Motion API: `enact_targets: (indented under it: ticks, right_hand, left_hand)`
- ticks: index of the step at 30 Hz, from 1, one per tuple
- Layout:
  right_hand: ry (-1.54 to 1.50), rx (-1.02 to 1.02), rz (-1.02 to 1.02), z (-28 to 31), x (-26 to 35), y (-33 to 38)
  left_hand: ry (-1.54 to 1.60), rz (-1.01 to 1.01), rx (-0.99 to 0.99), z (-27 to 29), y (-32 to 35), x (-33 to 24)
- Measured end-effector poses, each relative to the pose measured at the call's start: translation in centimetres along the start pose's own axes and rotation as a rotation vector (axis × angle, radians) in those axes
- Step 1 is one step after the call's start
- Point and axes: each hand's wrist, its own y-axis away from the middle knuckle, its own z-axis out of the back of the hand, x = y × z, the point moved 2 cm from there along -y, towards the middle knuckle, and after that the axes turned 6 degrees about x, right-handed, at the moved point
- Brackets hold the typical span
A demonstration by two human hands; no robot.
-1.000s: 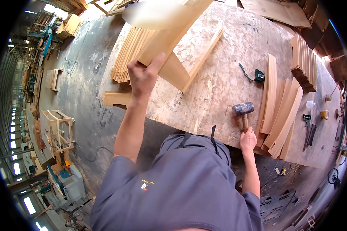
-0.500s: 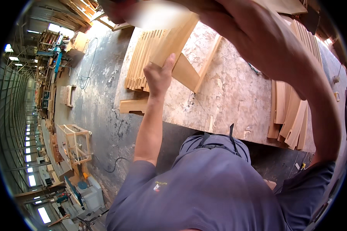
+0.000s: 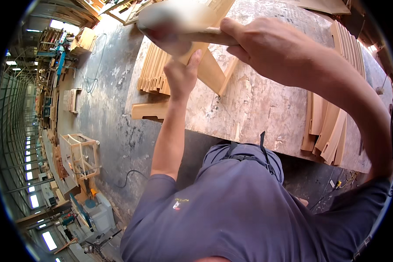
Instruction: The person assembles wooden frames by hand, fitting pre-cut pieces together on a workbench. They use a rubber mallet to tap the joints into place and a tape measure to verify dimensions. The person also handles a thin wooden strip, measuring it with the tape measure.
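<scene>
Here is the right hand (image 3: pixel 255 46), fingers and thumb wrapped round the handle of a mallet (image 3: pixel 210 36), the forearm sweeping in across the worktable from the person's right. The mallet's head, smeared by blur, sits over the far side of the left hand (image 3: pixel 182 78); whether it touches wood there, nobody can tell from this view. And the left hand, that one is clamped on the near end of a pale wooden board (image 3: pixel 222 11), thumb along its face, the board slanting away toward the top over the worktable (image 3: pixel 257 109). Just right of that grip, a second board (image 3: pixel 212 72) angles down to meet a narrow rail (image 3: pixel 229 73) at a corner. To the left, a row of slats (image 3: pixel 153 70) lies packed side by side, and nearer the table's edge there's a notched piece (image 3: pixel 149 110), partly behind the left forearm. Out right, past the right forearm, curved boards (image 3: pixel 332 131) fan over the near edge, with a ridged stack (image 3: pixel 348 43) beyond them. Away left, on the scuffed floor (image 3: pixel 118 87), stands an open wooden frame (image 3: pixel 84 143).
</scene>
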Motion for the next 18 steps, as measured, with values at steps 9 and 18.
enact_targets:
  ticks: [9,18]
  right_hand:
    - [-0.124,-0.282,0.156,1.2,0.6,-0.9]
    - [-0.528,-0.374,-0.186,-7.3,-4.1,6.9]
  left_hand:
    - [-0.008,-0.018,-0.003,0.1,-0.1,-0.1]
    - [0.273,0.476,-0.459,5.9,1.3,5.6]
